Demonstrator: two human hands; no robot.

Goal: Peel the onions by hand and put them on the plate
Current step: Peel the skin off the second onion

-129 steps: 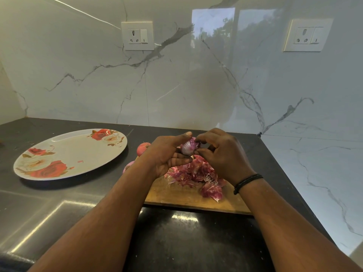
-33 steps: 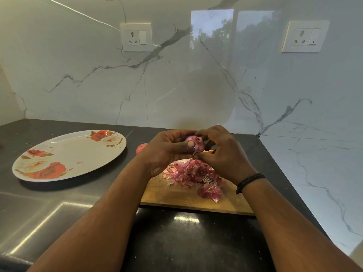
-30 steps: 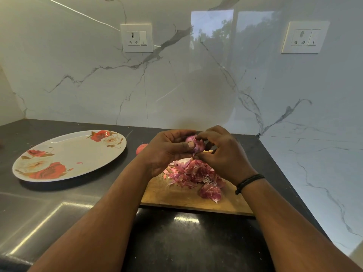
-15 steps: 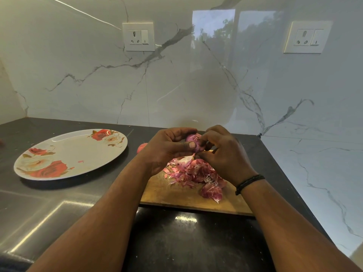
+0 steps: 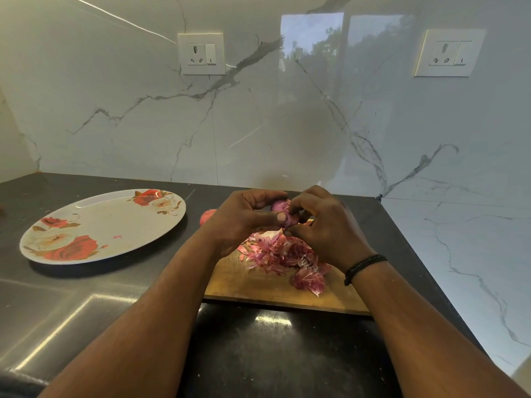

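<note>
A small purple onion (image 5: 280, 206) sits between both hands, above the far end of the wooden cutting board (image 5: 258, 285). My left hand (image 5: 244, 219) grips it, thumb across its front. My right hand (image 5: 324, 225) pinches its skin at the right side with curled fingers. A heap of purple onion peels (image 5: 284, 254) lies on the board under my hands. Another onion (image 5: 207, 216) lies on the counter, partly hidden behind my left wrist. The flowered plate (image 5: 100, 225) stands to the left, holding only a scrap of peel.
The black counter (image 5: 273, 354) runs to a right edge beside the board and meets a marble wall at the back. Two wall sockets (image 5: 201, 53) sit high on that wall. A shiny steel surface (image 5: 43, 317) lies at the front left.
My hands have kept working on the onion, lifted slightly higher than several seconds ago. The onion has turned a little in my left hand. The plate and board have stayed put.
</note>
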